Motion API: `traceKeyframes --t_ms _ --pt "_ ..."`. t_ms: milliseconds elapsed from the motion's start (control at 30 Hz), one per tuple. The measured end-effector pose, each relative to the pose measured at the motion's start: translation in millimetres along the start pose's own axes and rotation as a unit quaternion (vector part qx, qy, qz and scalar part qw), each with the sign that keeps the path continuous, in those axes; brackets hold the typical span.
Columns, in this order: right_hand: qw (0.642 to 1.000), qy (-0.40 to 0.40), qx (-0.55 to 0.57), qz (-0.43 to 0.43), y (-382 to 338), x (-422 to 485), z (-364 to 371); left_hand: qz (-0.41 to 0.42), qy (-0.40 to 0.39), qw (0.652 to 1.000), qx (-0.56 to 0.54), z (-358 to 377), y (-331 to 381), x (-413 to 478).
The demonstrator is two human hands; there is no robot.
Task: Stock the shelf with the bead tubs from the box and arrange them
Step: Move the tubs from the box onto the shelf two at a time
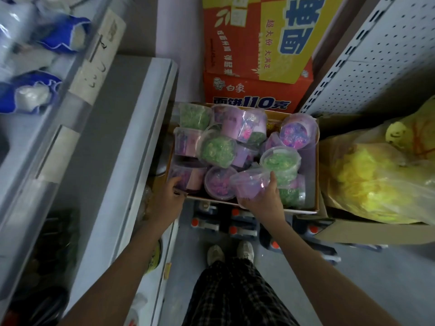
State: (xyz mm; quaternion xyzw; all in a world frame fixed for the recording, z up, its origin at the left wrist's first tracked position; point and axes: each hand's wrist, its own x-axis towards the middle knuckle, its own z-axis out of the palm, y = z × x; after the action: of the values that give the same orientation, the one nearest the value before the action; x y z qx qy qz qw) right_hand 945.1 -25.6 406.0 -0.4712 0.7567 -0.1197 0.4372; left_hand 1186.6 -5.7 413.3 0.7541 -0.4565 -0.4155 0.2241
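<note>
Orange carton: "白象", "面饼110克". Upper carton: "超大份 大满足".

Both arms bare, stretched forward and down. Left forearm enters at 7 o'clock and runs toward 1. Left hand is back-up, fingers bent over the near-left corner of the box; can't tell if it's gripping. Right forearm enters at 5 o'clock and runs toward 11. Right hand cups a pink tub from below, thumb hooked over its rim at 12.

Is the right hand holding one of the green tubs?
No, the right hand grips a pinkish-purple tub at the near edge of the box.
</note>
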Motion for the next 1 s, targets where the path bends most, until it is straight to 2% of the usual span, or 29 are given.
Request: traceKeyframes --t_ms 200,400,500,700,800,933,1000 --pt "1.000 0.016 0.013 0.005 -3 4 6 0.000 0.006 1.000 0.002 0 -4 2" --pt "0.998 0.062 0.021 -0.019 -13 3 -4 -0.040 0.023 0.999 -0.008 14 7 19" --pt "0.994 0.083 0.056 -0.045 -20 7 -21 -0.088 0.021 0.994 -0.069 26 29 35" --pt "0.983 0.135 0.109 -0.066 -35 24 -61 -0.186 0.040 0.952 -0.239 54 64 76" --pt "0.979 0.148 0.121 -0.074 -39 32 -77 -0.245 0.074 0.937 -0.236 68 82 93" --pt "0.976 0.164 0.123 -0.075 -33 43 -87 -0.326 0.112 0.886 -0.308 80 101 110" --pt "0.975 0.169 0.126 -0.068 -26 47 -89 -0.320 0.090 0.893 -0.303 88 103 115"
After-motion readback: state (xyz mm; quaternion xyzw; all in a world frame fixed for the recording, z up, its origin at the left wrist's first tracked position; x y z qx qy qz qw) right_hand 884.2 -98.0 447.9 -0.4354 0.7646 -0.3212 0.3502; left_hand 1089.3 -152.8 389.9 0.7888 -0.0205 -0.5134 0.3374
